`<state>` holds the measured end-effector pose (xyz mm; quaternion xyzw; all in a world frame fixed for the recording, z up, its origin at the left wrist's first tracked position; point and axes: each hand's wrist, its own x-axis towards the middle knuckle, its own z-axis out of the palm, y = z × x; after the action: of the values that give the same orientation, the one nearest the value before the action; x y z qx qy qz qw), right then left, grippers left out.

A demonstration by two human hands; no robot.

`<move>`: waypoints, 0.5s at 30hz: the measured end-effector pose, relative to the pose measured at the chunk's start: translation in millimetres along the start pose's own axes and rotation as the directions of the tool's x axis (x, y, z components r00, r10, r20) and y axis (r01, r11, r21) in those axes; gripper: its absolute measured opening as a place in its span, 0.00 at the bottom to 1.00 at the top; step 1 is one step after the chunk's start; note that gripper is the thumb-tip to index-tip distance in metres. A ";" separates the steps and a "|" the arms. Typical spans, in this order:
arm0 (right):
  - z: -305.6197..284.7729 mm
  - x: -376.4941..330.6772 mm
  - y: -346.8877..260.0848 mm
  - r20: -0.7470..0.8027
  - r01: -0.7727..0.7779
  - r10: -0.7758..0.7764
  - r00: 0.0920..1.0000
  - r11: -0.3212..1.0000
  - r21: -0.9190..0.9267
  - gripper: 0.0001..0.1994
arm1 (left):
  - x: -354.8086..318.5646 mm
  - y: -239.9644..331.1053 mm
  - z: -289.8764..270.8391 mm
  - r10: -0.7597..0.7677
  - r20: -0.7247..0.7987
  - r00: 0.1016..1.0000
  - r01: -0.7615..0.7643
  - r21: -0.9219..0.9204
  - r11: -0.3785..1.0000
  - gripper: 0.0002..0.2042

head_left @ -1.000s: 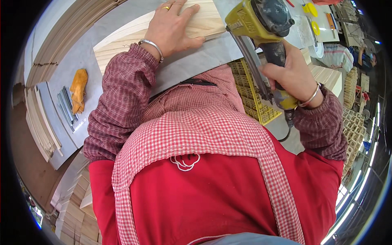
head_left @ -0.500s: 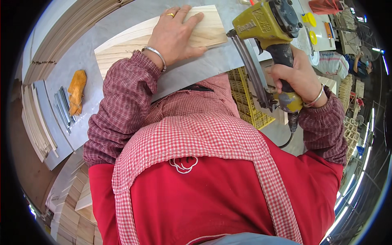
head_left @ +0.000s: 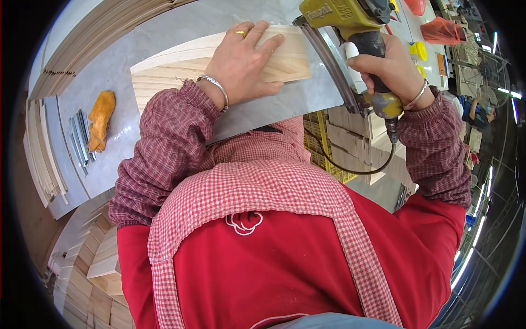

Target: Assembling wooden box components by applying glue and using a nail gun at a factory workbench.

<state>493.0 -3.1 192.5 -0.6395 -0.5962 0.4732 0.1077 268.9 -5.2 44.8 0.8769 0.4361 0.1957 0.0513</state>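
A pale wooden board piece with a curved far edge lies on the grey tabletop. My left hand rests flat across it, fingers spread toward the far edge and thumb by the near one. My right hand is wrapped round the dark grip of an olive-yellow pneumatic nail gun. The gun's long metal magazine slants down just beyond the board's right end. Its nose lies beyond my view of the tip, so I cannot tell whether it touches anything. A black hose hangs from the handle.
To the left lie an orange-yellow cloth-like bundle and several metal staple strips. Stacked thin boards line the far left. Below the table are a yellow crate and wooden pieces. Red plastic bags lie far right.
The nail gun has moved up and left with my right hand, and its hose now shows in a loop. The board and my left hand sit slightly lower and further right in view.
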 end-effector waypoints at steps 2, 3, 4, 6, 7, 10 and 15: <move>-1.5 -0.4 -0.9 -0.019 0.002 -0.002 1.000 1.000 0.012 0.07 | -0.1 -0.9 1.1 0.020 -0.024 1.000 -0.020 0.011 1.000 0.34; -2.3 -1.3 -1.3 -0.029 0.003 -0.002 1.000 1.000 0.018 0.07 | -0.2 -1.3 1.7 0.032 -0.036 0.999 -0.031 0.016 0.999 0.34; -3.1 -2.3 -1.1 -0.040 0.003 -0.002 0.999 1.000 0.024 0.07 | -0.4 -1.8 2.3 0.044 -0.048 0.998 -0.043 0.021 0.999 0.34; -6.9 -5.4 0.9 -0.029 -0.009 0.011 1.000 0.999 0.036 0.08 | -0.6 -2.2 3.3 0.036 -0.046 0.998 -0.035 0.020 0.999 0.34; -8.9 -7.2 2.4 -0.020 -0.022 0.023 1.000 0.998 0.051 0.08 | -0.9 -2.6 3.8 0.030 -0.044 0.999 -0.029 0.019 0.999 0.34; -11.4 -9.7 5.5 0.001 -0.047 0.047 0.999 0.996 0.078 0.09 | -1.3 -3.0 4.4 0.018 -0.039 0.999 -0.017 0.018 1.000 0.34; -11.4 -9.7 9.4 -0.002 -0.060 0.060 0.998 0.992 0.108 0.10 | -0.8 -2.4 3.4 0.028 -0.040 0.999 -0.027 0.020 0.999 0.34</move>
<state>509.1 -9.2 196.6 -0.6516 -0.5499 0.5063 0.1295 267.9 -4.1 40.7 0.8791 0.4269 0.2096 0.0315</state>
